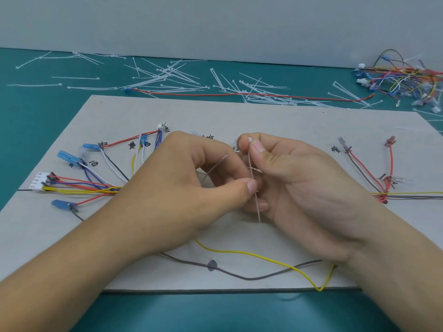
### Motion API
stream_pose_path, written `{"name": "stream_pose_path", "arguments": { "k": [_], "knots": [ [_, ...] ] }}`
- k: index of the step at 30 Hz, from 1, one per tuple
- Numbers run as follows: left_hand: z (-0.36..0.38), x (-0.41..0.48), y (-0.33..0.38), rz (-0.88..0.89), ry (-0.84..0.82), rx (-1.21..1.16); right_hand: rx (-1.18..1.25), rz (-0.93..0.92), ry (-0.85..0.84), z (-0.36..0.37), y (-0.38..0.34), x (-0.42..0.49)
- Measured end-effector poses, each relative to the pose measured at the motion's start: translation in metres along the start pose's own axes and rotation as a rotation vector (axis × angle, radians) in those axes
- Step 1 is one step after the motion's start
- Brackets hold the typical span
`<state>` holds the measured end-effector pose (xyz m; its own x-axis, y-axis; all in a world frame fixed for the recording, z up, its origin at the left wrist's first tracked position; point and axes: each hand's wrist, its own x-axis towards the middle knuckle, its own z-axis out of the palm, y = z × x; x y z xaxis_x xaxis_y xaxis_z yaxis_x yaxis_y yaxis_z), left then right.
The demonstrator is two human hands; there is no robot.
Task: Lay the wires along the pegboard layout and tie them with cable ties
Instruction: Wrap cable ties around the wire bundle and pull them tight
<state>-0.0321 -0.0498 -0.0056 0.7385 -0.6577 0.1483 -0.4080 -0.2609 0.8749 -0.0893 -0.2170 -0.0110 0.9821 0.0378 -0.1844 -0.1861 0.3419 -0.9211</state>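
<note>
While hands (187,180) (302,178) pinch cable tie (251,164), wires (100,189) partly hidden

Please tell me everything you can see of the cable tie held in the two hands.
The cable tie is a thin, pale strip, plastic by its look, with a small square white head on top. It stands nearly upright above the board. The right hand pinches the head; the left hand pinches the strap lower down. Its tip hangs free below. Whether it circles a wire is hidden.
</note>
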Motion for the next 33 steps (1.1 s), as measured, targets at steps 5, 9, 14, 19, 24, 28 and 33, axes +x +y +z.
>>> {"name": "stream_pose_path", "arguments": {
  "k": [5, 9, 14, 19, 24, 28, 33],
  "knots": [
    [0.0, 0.0, -0.001, -0.046, 0.015, -0.03, 0.027, 0.003, -0.002, 0.002, 0.001, 0.002],
    [-0.001, 0.001, -0.001, -0.032, 0.02, -0.004, 0.045, 0.004, -0.016, 0.001, 0.001, 0.002],
    [-0.002, 0.002, -0.002, -0.027, 0.011, 0.009, 0.046, 0.012, -0.035, -0.001, 0.0, 0.004],
    [-0.002, 0.002, -0.004, -0.035, 0.001, 0.042, 0.013, -0.041, -0.054, -0.004, -0.005, 0.006],
    [-0.002, 0.002, -0.006, -0.027, 0.0, 0.05, -0.018, -0.022, -0.064, -0.01, -0.01, 0.008],
    [-0.002, 0.002, -0.006, -0.011, -0.005, 0.051, -0.047, -0.051, -0.075, -0.01, -0.01, 0.007],
    [-0.002, 0.002, -0.006, -0.012, -0.004, 0.053, -0.097, -0.107, -0.036, -0.008, -0.007, 0.007]
  ]
}}
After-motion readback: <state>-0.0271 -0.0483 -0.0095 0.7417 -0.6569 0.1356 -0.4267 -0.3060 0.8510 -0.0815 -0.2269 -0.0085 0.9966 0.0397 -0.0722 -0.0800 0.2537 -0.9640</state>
